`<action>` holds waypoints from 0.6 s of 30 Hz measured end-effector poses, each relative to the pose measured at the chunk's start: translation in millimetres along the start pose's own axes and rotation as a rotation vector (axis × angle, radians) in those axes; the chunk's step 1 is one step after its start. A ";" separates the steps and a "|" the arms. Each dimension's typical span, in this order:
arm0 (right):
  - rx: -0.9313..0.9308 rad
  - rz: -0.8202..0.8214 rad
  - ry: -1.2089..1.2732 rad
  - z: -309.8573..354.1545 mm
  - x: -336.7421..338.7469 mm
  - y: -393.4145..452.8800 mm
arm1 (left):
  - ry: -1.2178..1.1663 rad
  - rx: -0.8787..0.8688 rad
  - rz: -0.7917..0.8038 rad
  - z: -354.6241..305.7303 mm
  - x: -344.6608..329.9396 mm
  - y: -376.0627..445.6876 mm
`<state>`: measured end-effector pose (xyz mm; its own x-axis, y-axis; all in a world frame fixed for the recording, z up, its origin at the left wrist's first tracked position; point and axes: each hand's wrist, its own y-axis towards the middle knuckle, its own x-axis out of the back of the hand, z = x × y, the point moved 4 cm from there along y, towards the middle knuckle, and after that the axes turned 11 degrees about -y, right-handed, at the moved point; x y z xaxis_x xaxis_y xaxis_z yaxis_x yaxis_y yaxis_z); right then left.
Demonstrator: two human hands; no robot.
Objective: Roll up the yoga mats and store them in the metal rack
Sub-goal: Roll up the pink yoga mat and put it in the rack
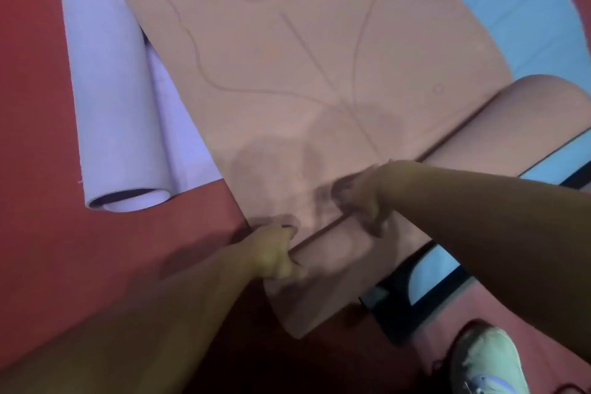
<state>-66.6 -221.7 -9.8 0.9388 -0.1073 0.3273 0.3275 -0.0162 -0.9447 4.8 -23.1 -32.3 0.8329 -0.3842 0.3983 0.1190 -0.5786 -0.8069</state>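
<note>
Fingers: left hand [277, 252] curls round the near end of the pink mat [307, 80], thumb tucked under the started fold; right hand [363, 201] also grips that rolled edge from above, fingers bent over it, though blur hides the exact hold.
Shoe: a pale trainer [486, 361] stands on the red floor [38, 105] at the near right corner of view.
Step in hand: by my reading, the first turns of rolling the pink mat, begun at its near end.
Next move: calls for both hands pushing the roll forward evenly, keeping its ends square so it does not cone.
Pink mat: lies flat across the floor running away from the person, pale salmon with thin curved lines and faint round marks; its far end curls up.
Blue mat [511, 9]: spread flat beneath and to the right of the pink one.
Lilac mat [112, 89]: partly rolled, beside the pink mat's left edge.
Rack: not in view.
</note>
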 end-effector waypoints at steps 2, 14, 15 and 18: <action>-0.007 0.033 -0.112 -2.2 -0.6 2.0 | -0.068 0.003 0.085 5.8 -7.7 2.6; 0.030 -0.198 -0.163 19.6 32.4 -94.9 | -0.065 -0.149 -0.157 -5.5 32.4 -58.0; 0.022 -0.226 -0.145 20.4 39.7 -108.3 | -0.033 -0.177 -0.170 -8.9 48.3 -70.5; -0.074 -0.433 -0.125 31.9 62.1 -147.6 | 0.099 -0.204 -0.231 -16.5 94.2 -118.5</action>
<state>-53.2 -194.2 150.6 0.7240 0.0458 0.6883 0.6887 -0.1042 -0.7175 60.2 -2.6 108.1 0.7385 -0.2886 0.6094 0.1791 -0.7873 -0.5900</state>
